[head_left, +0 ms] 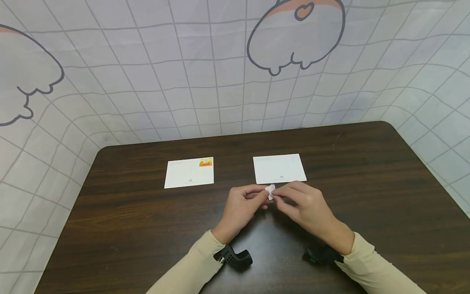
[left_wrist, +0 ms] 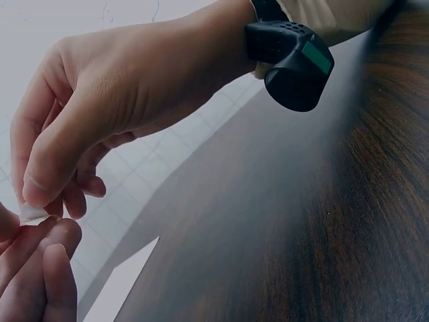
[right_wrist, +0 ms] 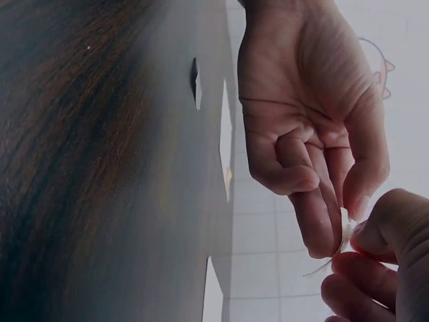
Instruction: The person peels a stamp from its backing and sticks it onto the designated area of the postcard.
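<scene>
Above the table's middle, my left hand [head_left: 238,206] and right hand [head_left: 308,204] meet fingertip to fingertip. Between them is a small white piece of paper [head_left: 270,190], pinched from both sides by thumbs and fingers. In the right wrist view the paper [right_wrist: 345,231] appears thin and nearly edge-on; the fingertips hide part of it. Just beyond the hands lies a white postcard [head_left: 277,169] with faint print. Farther left, a second postcard [head_left: 187,175] carries an orange-yellow stamp [head_left: 205,162] in its upper right corner.
Both postcards lie flat on a dark wood table [head_left: 128,228]. A small dark-and-pale sliver [right_wrist: 196,84] on the table shows in the right wrist view; its kind is unclear. Behind the table hangs a white grid-patterned curtain [head_left: 191,98]. Black camera mounts [head_left: 238,260] sit at both wrists.
</scene>
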Action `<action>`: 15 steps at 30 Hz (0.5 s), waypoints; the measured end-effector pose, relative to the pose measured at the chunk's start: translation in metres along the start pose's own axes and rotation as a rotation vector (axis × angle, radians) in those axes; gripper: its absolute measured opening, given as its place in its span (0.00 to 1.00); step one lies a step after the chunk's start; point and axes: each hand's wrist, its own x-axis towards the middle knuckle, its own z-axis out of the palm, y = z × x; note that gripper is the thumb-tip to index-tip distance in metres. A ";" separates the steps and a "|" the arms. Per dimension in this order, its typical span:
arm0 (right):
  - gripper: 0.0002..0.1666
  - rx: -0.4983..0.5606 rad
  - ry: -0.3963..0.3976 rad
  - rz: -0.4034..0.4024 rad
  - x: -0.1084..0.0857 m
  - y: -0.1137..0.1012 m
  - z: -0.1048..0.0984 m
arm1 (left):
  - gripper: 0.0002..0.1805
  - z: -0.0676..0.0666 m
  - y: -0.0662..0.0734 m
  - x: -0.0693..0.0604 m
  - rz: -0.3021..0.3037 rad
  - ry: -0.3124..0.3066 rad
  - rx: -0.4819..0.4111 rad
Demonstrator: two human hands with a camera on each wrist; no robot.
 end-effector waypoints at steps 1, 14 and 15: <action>0.08 -0.003 0.001 -0.010 0.000 0.000 0.000 | 0.13 0.000 0.000 0.000 -0.003 0.002 0.007; 0.07 0.009 0.014 0.056 0.000 0.000 -0.002 | 0.13 -0.001 0.001 0.000 0.008 0.010 0.025; 0.06 0.012 0.012 0.066 0.000 0.000 -0.003 | 0.13 -0.001 0.001 0.000 0.008 0.008 0.027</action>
